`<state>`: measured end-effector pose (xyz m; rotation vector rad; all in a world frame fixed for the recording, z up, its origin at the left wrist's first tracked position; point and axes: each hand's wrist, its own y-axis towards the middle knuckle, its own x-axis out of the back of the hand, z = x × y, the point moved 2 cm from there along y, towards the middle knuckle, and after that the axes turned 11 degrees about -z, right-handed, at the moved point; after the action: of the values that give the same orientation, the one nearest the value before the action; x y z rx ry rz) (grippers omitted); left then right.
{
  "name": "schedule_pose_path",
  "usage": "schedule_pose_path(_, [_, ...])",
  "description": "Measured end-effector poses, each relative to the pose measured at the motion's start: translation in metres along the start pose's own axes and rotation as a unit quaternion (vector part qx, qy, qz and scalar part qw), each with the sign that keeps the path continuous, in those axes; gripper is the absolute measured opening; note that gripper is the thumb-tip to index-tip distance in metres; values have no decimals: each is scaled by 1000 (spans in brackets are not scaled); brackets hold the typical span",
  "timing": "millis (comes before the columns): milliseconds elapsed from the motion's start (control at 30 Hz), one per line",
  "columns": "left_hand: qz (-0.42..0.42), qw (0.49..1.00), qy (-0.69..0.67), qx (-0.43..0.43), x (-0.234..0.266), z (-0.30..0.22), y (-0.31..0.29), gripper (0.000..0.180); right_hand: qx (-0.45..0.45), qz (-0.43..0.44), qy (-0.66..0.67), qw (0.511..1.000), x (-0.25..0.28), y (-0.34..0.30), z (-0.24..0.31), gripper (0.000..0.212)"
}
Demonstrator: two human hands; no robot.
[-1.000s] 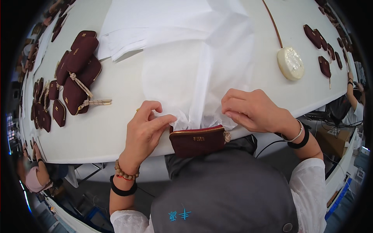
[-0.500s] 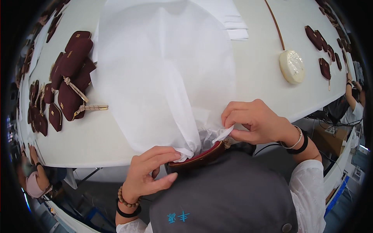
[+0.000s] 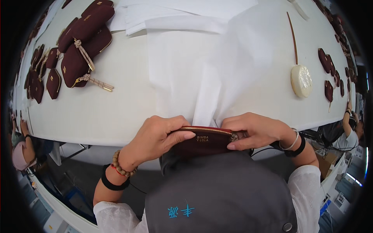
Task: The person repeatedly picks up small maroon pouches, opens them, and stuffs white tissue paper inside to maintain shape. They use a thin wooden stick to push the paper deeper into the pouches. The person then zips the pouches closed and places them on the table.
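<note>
In front of my grey apron I hold a dark red zip pouch (image 3: 204,144) with a gold zip along its top edge. My left hand (image 3: 157,136) pinches its left end, thumb on the front face. My right hand (image 3: 256,130) grips the right end near the zip's corner, thumb in front; some of its fingers are hidden behind. A sheet of white tissue paper (image 3: 210,85) rises from behind the zip edge and spreads out over the table. How much of the paper is inside the pouch is hidden.
Several dark red pouches (image 3: 83,46) with corded zip pulls pile up on the left of the white table (image 3: 116,120). More white paper sheets (image 3: 171,11) lie at the far side. A round cream wrapped object (image 3: 301,81) with a brown strip lies right. Other people work at both sides.
The pouch has come up and level, its front face now showing. My hands have shifted from the paper to the pouch's two ends. The paper has slid toward me and right.
</note>
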<state>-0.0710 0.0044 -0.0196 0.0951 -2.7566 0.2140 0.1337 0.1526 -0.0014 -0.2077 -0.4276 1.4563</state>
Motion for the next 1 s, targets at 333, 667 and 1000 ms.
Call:
schedule_pose_path(333, [-47, 993, 44, -103, 8, -3, 3, 23, 202, -124, -494, 837, 6, 4, 6, 31])
schedule_pose_path(667, [-80, 964, 140, -210, 7, -9, 14, 21, 103, -115, -78, 985, 22, -15, 65, 40])
schedule_pose_path(1000, [-304, 930, -8, -207, 13, -25, 24, 51, -67, 0, 366, 928, -13, 20, 2, 76])
